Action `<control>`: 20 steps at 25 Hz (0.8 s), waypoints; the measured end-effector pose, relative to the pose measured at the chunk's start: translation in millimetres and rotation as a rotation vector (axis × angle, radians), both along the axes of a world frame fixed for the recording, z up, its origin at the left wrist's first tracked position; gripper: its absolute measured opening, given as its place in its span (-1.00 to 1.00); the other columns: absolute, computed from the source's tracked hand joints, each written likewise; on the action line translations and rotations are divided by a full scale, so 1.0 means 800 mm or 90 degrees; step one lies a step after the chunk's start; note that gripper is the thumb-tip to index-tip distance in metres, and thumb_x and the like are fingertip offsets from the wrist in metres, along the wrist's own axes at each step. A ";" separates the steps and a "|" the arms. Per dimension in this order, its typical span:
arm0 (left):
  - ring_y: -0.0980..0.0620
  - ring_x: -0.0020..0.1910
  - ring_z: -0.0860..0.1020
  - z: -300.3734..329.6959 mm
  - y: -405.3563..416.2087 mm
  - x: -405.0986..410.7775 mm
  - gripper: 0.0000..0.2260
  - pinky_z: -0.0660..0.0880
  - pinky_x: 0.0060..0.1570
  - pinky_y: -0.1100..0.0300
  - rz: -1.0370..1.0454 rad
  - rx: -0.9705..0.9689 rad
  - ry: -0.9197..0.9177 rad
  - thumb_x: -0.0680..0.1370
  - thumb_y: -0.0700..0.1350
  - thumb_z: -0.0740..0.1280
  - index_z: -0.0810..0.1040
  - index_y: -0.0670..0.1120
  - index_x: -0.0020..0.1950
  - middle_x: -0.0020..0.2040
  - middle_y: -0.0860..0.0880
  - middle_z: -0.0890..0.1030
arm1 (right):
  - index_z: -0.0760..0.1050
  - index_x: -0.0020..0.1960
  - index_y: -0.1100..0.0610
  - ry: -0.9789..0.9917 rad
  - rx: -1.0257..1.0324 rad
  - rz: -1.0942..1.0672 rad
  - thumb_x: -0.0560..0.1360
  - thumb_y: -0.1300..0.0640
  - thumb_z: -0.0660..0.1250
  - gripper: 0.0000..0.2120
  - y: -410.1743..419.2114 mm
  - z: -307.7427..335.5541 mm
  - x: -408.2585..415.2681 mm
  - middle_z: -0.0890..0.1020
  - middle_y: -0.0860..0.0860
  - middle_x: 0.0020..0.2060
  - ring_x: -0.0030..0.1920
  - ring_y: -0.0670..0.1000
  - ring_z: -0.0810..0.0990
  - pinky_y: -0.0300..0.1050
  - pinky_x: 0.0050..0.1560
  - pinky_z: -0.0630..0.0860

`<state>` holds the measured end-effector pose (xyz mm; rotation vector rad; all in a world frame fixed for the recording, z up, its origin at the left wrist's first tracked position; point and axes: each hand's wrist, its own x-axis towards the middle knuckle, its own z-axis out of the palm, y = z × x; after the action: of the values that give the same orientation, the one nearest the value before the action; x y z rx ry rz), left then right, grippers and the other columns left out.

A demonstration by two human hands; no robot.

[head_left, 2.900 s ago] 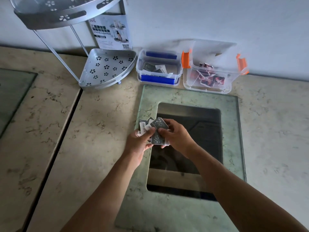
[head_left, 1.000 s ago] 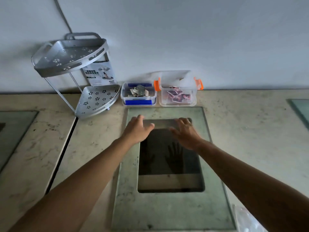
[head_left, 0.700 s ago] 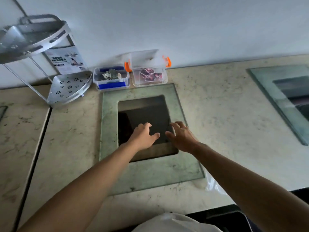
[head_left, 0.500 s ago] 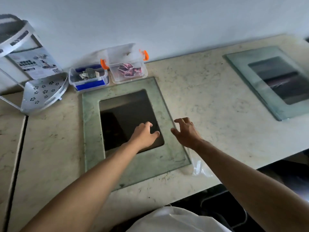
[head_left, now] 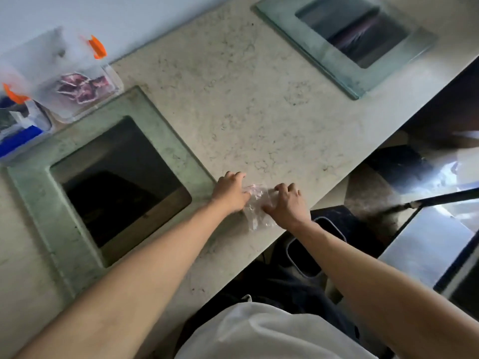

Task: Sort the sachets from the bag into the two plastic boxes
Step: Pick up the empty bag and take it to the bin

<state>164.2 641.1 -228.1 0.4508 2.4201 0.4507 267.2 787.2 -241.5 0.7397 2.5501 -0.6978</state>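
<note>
A crumpled clear plastic bag (head_left: 256,203) lies flat on the marble counter close to its front edge. My left hand (head_left: 229,192) holds the bag's left side and my right hand (head_left: 286,206) has its curled fingers and thumb on the right side. I see no sachets inside the bag. At the far left, against the wall, a clear box with orange clips (head_left: 114,82) holds purple-red sachets (head_left: 80,88). A box with blue clips (head_left: 23,137) is cut off by the left edge of the view, with grey sachets in it. Both boxes are blurred.
A green glass-framed panel with a dark opening (head_left: 166,141) lies just left of my hands. A second such panel (head_left: 334,58) sits at the far right. The counter's front edge (head_left: 324,193) runs diagonally by my right hand; below it stand a dark bin (head_left: 308,255) and a metal pole (head_left: 445,198).
My hands let go of the grey sachets, which now lie in the blue box. The view swung right and both hands came back to the front edge onto the plastic bag.
</note>
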 end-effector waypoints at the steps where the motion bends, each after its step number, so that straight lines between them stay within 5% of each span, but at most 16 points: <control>1: -0.21 0.34 0.42 -0.007 0.009 0.005 -0.45 0.40 0.34 0.00 -0.029 -0.027 0.014 0.52 0.02 0.38 0.37 -0.06 0.48 0.40 -0.18 0.40 | 0.40 0.33 0.14 0.008 -0.001 -0.004 0.44 -0.16 0.44 -0.41 -0.001 -0.005 0.006 0.45 0.14 0.22 0.23 0.20 0.47 0.11 0.27 0.47; 6: -0.18 0.27 0.51 -0.029 0.023 0.018 -0.49 0.45 0.27 0.02 -0.050 -0.032 0.018 0.46 -0.08 0.47 0.44 -0.07 0.38 0.31 -0.16 0.50 | 0.54 0.05 0.14 0.042 -0.018 -0.013 0.44 -0.10 0.40 -0.66 -0.006 -0.026 0.017 0.50 0.14 0.08 0.11 0.19 0.50 0.08 0.19 0.50; 11: -0.10 -0.07 0.59 -0.017 0.028 0.019 -0.89 0.48 -0.10 0.14 -0.003 -0.001 -0.054 0.44 -0.12 0.46 0.62 -0.07 -0.06 -0.09 -0.08 0.66 | 0.56 -0.02 0.14 0.096 -0.105 -0.093 0.47 0.11 0.33 -0.86 -0.002 -0.018 0.018 0.56 0.11 0.01 0.08 0.14 0.54 0.01 0.11 0.51; 16: -0.08 -0.26 0.57 -0.007 0.042 0.036 -0.88 0.51 -0.38 0.15 0.197 0.285 -0.329 0.46 -0.30 0.43 0.53 -0.14 -0.16 -0.20 -0.18 0.59 | 0.43 0.26 0.05 0.187 -0.240 -0.384 0.46 0.02 0.42 -0.59 0.020 0.004 0.061 0.60 -0.03 -0.01 -0.03 -0.05 0.61 -0.14 -0.02 0.55; 20: -0.05 -0.32 0.61 -0.006 0.076 0.084 -0.88 0.59 -0.35 0.11 0.180 0.362 -0.457 0.51 -0.32 0.40 0.51 -0.15 -0.11 -0.24 -0.15 0.61 | 0.46 0.28 0.12 0.245 -0.435 -0.720 0.45 0.00 0.46 -0.55 0.040 -0.011 0.147 0.65 0.04 -0.03 -0.17 0.01 0.62 -0.17 -0.17 0.55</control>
<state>231.5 702.1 -233.0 0.1282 1.6337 1.2067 385.1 819.5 -250.6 1.8680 1.7023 -2.0504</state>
